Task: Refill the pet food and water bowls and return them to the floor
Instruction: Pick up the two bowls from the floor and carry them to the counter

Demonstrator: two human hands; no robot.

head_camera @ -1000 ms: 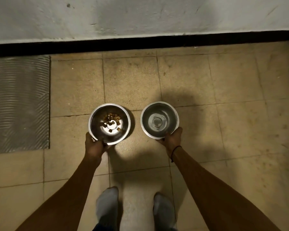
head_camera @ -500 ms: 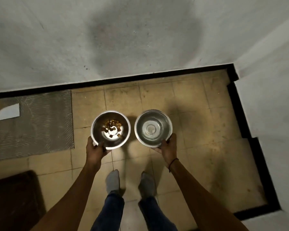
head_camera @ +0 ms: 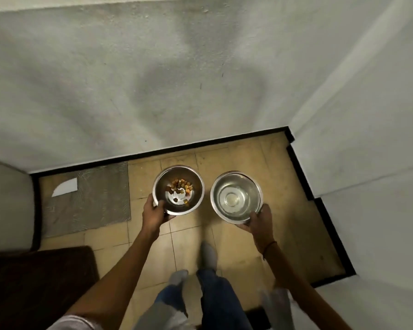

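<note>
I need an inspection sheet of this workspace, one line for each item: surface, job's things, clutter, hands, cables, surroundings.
Surface: tan tiled floor, stained.
Job's things: steel food bowl with a few kibble pieces; steel water bowl with clear water. Both are held above the floor, apart.
Clutter: grey mat with a white scrap on it; dark mat.
Hands: left hand grips the food bowl's rim; right hand grips the water bowl's rim.
Cables: nothing seen.
Surroundings: pale walls, black skirting.
</note>
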